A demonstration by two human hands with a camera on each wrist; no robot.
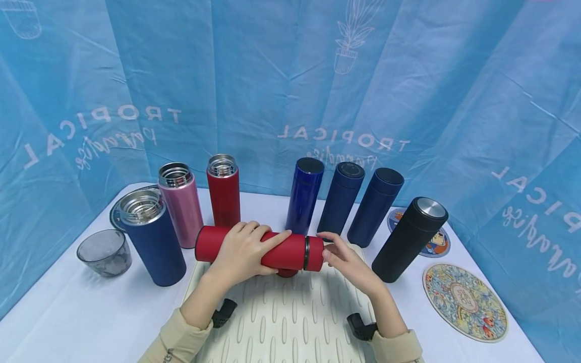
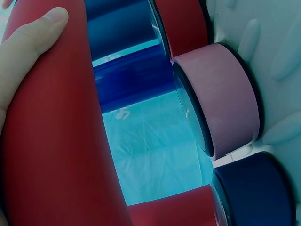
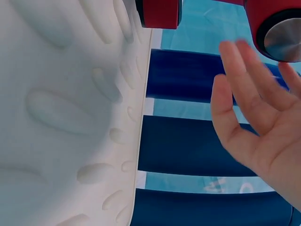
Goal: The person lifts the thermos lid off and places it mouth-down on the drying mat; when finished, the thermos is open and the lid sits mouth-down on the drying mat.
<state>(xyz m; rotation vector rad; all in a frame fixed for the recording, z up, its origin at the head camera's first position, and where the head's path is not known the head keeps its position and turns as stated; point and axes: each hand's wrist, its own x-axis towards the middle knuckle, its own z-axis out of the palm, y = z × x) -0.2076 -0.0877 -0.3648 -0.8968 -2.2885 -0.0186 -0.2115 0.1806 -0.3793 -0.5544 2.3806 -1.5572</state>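
A red thermos flask point(image 1: 290, 250), its lid point(image 1: 314, 253) fitted past a black ring, lies sideways in the air. My left hand point(image 1: 243, 250) grips it round the body, the thumb point(image 2: 44, 30) along its side in the left wrist view. By the lid end is my right hand point(image 3: 268, 113), its fingers spread and not wrapped round anything; whether a fingertip touches the metal-topped lid point(image 3: 284, 40) is hard to tell. Below the flask, the left wrist view shows a red cap point(image 2: 183, 28), a pink cap point(image 2: 225, 99) and a navy cap point(image 2: 256, 193) on a cream ridged mat point(image 2: 282, 56).
Lidless navy point(image 1: 154, 247), pink point(image 1: 183, 212) and red point(image 1: 224, 199) flasks stand left, near a grey glass bowl point(image 1: 104, 254). Several capped flasks stand right, including a glossy blue one point(image 1: 303, 196) and a black one point(image 1: 404, 244). A round patterned coaster point(image 1: 465, 302) lies far right.
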